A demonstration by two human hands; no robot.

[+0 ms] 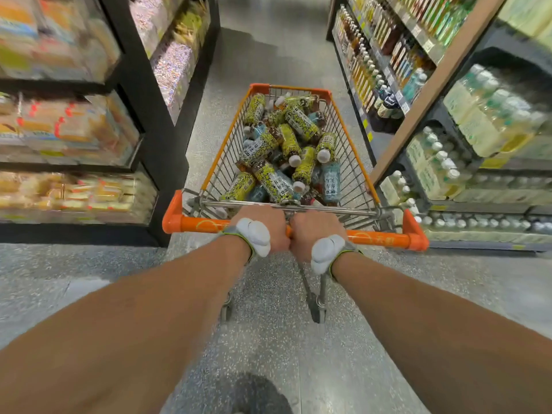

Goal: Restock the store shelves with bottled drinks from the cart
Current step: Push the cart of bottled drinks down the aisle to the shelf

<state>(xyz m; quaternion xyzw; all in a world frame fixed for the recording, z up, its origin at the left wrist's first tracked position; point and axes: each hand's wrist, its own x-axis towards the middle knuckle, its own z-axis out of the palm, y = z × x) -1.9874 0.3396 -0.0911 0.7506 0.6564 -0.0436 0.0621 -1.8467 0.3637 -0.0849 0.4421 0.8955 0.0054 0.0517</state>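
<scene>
At the middle of the orange handle (203, 225): my left hand (263, 227) and right hand (313, 231) sit side by side, nearly touching. The fingers of both curl over the bar and clamp on it, knuckles up. A white wrist band (255, 236) sits just behind each hand.

Reason for the grip, as I judge it: two hands at centre push the cart (349, 121) straight. Neither hand is free to pick.

Beyond my fingers, inside the wire basket: the bottles (286, 144), yellow-patterned and pale blue labels, white caps, lying loose and crossed in a heap. None is on a shelf from this load that I can tell.

To the right of my right hand: drink shelves (418, 34), rows of upright bottles, most look full. Which gap to fill I cannot tell.

To the left of my left hand: snack shelves (74, 130), blurred.

Ahead of the cart: bare grey floor (268, 55), nothing blocking. The aisle is narrow; the cart's right corner runs near the lowest shelf.

Step in hand: positioning the cart, restocking not begun.
</scene>
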